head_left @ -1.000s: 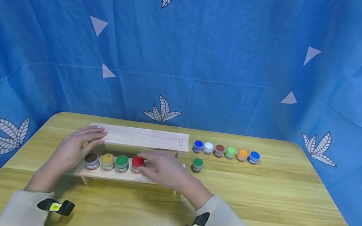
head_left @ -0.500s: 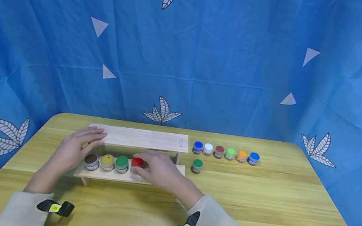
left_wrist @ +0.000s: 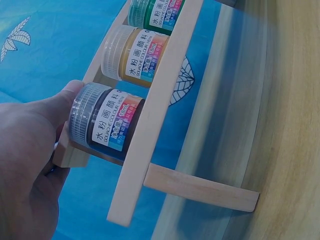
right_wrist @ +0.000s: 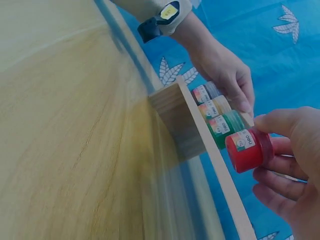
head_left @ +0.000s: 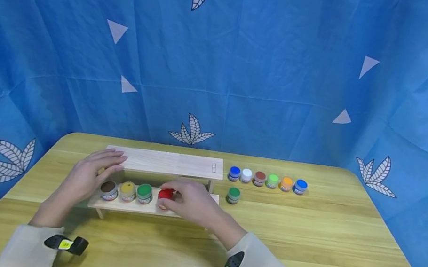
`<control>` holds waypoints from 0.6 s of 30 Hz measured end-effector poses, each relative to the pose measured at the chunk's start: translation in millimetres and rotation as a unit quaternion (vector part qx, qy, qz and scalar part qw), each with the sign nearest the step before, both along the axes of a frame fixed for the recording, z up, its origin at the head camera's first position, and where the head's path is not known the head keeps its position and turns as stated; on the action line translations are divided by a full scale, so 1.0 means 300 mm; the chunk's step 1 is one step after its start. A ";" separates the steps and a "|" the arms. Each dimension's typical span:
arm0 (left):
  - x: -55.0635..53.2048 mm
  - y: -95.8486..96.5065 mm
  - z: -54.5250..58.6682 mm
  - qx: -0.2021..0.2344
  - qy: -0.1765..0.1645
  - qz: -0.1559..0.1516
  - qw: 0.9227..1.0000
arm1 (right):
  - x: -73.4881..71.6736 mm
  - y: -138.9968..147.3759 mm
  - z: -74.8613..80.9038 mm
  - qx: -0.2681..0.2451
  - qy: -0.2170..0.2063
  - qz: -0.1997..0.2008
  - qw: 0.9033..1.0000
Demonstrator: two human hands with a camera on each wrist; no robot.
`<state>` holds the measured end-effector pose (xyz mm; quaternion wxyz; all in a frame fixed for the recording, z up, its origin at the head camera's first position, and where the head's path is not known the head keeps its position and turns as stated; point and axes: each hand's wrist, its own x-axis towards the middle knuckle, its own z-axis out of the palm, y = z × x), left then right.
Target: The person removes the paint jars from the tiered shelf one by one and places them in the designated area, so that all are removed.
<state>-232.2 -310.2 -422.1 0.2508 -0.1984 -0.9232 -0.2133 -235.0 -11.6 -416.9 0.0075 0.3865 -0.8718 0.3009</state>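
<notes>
A small two-tier wooden rack [head_left: 166,162] stands at the left of the table. On its lower shelf sit paint jars: a brown jar [left_wrist: 107,120], a yellow jar [head_left: 128,191] and a green jar [head_left: 144,193], with labels facing the front. My left hand [head_left: 88,173] grips the rack's left end, fingers over the upper board and thumb at its front edge. My right hand [head_left: 195,202] pinches a red paint jar [right_wrist: 248,150] between thumb and fingers, just right of the green jar and over the lower shelf.
Right of the rack, a row of several jars runs along the back of the table, from a dark blue jar [head_left: 234,173] to another blue jar [head_left: 300,187]. A second green jar [head_left: 233,195] stands in front of them. Blue cloth [head_left: 292,80] hangs behind the table.
My right hand and the red jar shifted slightly left, then slightly right, along the lower shelf, widening the gap from the green jar a little. The left hand stays in place.
</notes>
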 end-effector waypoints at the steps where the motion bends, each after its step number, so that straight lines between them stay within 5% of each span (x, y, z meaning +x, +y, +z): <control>1: 0.000 0.001 0.001 -0.001 -0.002 0.001 1.000 | 0.002 0.006 0.002 -0.001 0.000 0.000 1.000; 18: 0.001 0.003 0.000 -0.005 -0.009 0.005 1.000 | 0.019 0.137 -0.008 -0.048 -0.055 -0.013 0.997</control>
